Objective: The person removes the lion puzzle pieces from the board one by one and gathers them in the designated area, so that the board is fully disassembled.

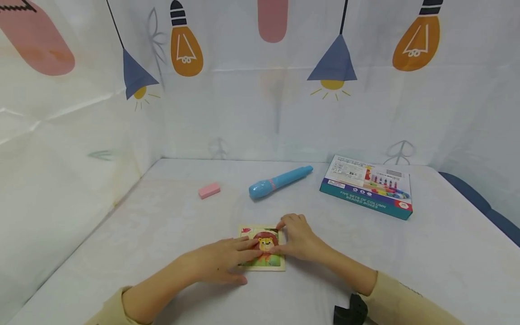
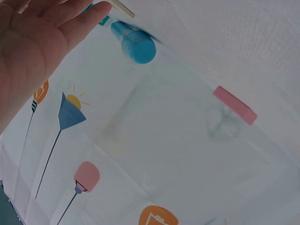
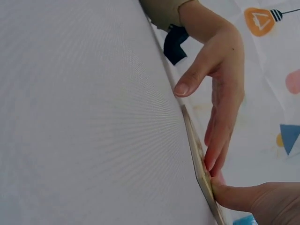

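Observation:
A small square lion puzzle (image 1: 273,262) in a pale wooden frame lies on the white table in front of me. My left hand (image 1: 221,262) reaches across its left side, fingers straight, their tips resting on the picture. At the right side my right hand (image 1: 302,241) holds the puzzle between thumb and bent fingers, one fingertip near the upper right corner. In the right wrist view the right thumb (image 3: 229,194) touches the puzzle board (image 3: 199,161), seen edge-on, beside the fingertips of the left hand (image 3: 225,84). The other right fingers are hidden there.
Beyond the hands lie a pink block (image 1: 209,190) and a blue microphone-shaped toy (image 1: 280,182). A boxed bead set (image 1: 367,187) lies at the back right. A black curved object (image 1: 351,310) shows by the right sleeve. A printed white cloth hangs behind the table.

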`<state>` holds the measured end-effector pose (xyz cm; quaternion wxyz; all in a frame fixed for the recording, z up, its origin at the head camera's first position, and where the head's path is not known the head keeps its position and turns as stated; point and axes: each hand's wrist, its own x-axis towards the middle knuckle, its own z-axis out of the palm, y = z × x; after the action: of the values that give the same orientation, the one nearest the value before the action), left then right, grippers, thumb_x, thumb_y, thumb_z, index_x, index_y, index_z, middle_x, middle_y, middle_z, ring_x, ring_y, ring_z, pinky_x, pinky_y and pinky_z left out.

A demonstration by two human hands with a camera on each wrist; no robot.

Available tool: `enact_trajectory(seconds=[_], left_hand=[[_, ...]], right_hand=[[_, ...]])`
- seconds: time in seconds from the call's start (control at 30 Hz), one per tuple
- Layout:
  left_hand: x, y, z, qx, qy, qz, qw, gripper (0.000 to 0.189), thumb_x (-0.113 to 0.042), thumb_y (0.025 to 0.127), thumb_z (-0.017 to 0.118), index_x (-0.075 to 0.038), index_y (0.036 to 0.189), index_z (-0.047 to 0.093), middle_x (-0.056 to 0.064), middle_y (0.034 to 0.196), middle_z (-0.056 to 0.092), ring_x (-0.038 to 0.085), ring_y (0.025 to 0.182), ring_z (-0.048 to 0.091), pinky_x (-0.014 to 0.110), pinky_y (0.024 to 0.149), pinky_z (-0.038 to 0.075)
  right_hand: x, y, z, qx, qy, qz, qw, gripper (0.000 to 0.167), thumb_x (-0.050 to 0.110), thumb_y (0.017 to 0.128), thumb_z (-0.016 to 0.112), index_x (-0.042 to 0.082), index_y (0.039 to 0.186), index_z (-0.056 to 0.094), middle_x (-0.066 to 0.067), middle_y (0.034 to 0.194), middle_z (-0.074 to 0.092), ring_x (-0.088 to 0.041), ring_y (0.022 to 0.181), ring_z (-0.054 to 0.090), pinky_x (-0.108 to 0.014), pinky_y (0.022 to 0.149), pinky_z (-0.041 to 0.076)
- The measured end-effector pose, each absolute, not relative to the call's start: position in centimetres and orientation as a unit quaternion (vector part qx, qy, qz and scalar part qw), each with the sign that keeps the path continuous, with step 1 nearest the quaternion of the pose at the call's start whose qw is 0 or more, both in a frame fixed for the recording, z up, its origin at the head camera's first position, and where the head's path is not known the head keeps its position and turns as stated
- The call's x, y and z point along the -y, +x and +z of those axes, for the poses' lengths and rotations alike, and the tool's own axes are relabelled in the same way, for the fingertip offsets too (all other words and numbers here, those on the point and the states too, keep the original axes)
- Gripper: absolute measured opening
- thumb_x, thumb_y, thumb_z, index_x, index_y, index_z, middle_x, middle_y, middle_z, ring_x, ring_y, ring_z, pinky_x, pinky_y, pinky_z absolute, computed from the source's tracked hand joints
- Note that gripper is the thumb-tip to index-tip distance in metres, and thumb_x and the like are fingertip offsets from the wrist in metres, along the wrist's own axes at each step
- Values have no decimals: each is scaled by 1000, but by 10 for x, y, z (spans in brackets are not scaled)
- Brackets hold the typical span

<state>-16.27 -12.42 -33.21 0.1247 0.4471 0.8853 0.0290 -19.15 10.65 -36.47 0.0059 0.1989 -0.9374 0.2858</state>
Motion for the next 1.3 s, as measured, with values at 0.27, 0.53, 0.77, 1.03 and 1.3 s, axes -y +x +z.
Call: enact_trajectory(seconds=[0.27, 0.53, 0.77, 1.03, 1.3], left_hand=[[125, -163, -332, -885, 449, 23, 125, 63, -41, 87, 59, -18, 142, 36, 6, 146, 32, 23, 133, 28, 40, 104, 29], [124, -162, -331, -884, 450, 23, 123, 63, -41, 88, 59, -18, 142, 36, 7, 146, 32, 23, 133, 28, 41, 104, 29], [124, -161, -330, -886, 447, 23, 119, 62, -40, 87, 59, -18, 141, 37, 7, 145, 32, 24, 133, 29, 40, 104, 29], [124, -161, -331, -886, 448, 25, 118, 62, -40, 87, 60, -17, 141, 38, 8, 145, 33, 24, 133, 29, 41, 104, 29], [123, -162, -333, -889, 442, 17, 119, 63, -42, 87, 59, -18, 141, 37, 6, 146, 31, 22, 133, 28, 40, 104, 28]], right_hand=[[-106, -194, -369, 935, 177, 307, 11, 48, 35, 64, 83, 8, 95, 59, -12, 118, 51, -29, 110, 40, -45, 93, 36], [-107, -195, -369, 929, 159, 334, 10, 43, 33, 64, 83, 11, 93, 60, -8, 112, 53, -26, 106, 41, -44, 92, 37], [-106, -195, -368, 926, 150, 345, 4, 41, 30, 65, 83, 10, 95, 62, -5, 104, 55, -23, 100, 41, -42, 87, 38], [-106, -195, -366, 925, 139, 353, 1, 36, 23, 66, 83, 11, 95, 64, -5, 103, 56, -23, 97, 41, -41, 86, 37], [-107, -196, -368, 918, 131, 373, 0, 35, 20, 68, 82, 11, 95, 63, -2, 99, 59, -22, 97, 46, -43, 89, 38]])
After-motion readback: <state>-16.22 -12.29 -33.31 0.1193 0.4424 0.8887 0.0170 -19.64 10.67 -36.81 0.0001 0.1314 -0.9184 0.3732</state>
